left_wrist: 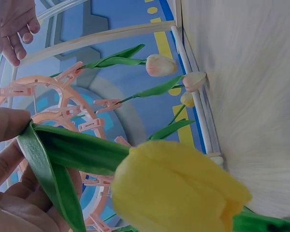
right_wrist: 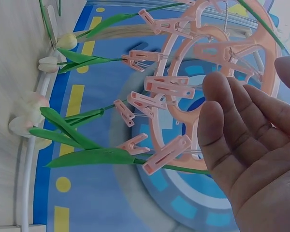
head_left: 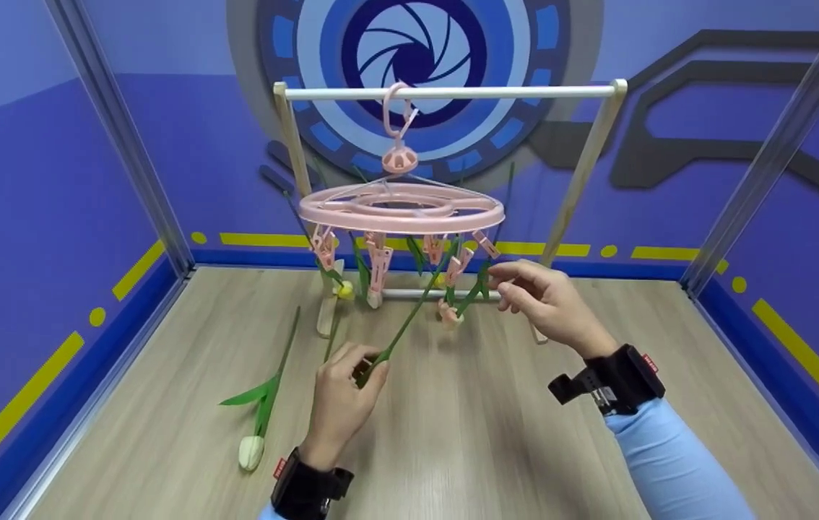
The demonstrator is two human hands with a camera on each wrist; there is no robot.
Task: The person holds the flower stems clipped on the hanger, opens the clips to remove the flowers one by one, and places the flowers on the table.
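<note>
My left hand (head_left: 344,393) pinches an artificial tulip between thumb and fingers, where the leaves meet the stem. Its yellow bloom (left_wrist: 179,188) fills the lower part of the left wrist view; the green stem (head_left: 413,318) slants up toward a pink clip hanger (head_left: 402,222). My right hand (head_left: 550,307) holds nothing, its fingers loosely bent just right of the hanger's clips. A pink clip (right_wrist: 168,154) at that side grips a tulip stem. Several other tulips hang upside down from the clips, pale blooms (left_wrist: 160,65) and yellow ones among them.
The hanger hooks over the white bar (head_left: 510,92) of a wooden-legged stand (head_left: 583,173). On the table (head_left: 453,448) at the left lies a white tulip (head_left: 251,453), with another green stem (head_left: 332,341) beside it. Blue patterned panels (head_left: 185,144) enclose the back and sides.
</note>
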